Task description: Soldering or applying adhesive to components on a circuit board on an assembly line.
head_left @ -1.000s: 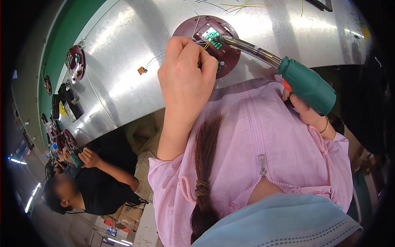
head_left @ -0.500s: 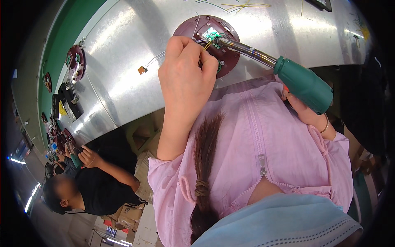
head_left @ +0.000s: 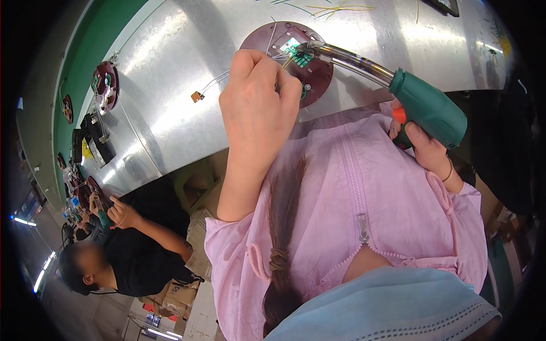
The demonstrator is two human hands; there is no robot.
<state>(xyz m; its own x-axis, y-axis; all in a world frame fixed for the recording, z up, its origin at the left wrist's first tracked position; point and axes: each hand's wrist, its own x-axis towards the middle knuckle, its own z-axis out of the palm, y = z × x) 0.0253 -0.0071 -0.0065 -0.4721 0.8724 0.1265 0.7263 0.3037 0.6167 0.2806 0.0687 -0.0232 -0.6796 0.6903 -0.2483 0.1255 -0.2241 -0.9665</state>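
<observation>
A round maroon housing [head_left: 321, 77] lies on the metal bench, with a small green circuit board [head_left: 291, 45] in its middle. Over its left side, my left hand [head_left: 253, 111] is closed in a pinch on thin wires [head_left: 280, 57] that lead to the board. My right hand [head_left: 427, 149] grips a green soldering gun [head_left: 429, 108] with an orange trigger, its fingers partly hidden behind the body. The gun's metal tip is at the board, close to the wire ends; whether it touches cannot be made out. A small orange-brown part [head_left: 197, 97] on grey wires lies left of my hand.
On the metal bench [head_left: 176, 74], loose yellow and green wires [head_left: 341, 9] lie at the far side. More maroon housings [head_left: 105, 85] and a black part [head_left: 96, 142] sit to the left. A co-worker in black [head_left: 139, 256] works at lower left.
The soldering gun has shifted slightly right and away from me, its tip lifting a little. More of my right hand and the orange trigger shows. My left hand stays nearly still.
</observation>
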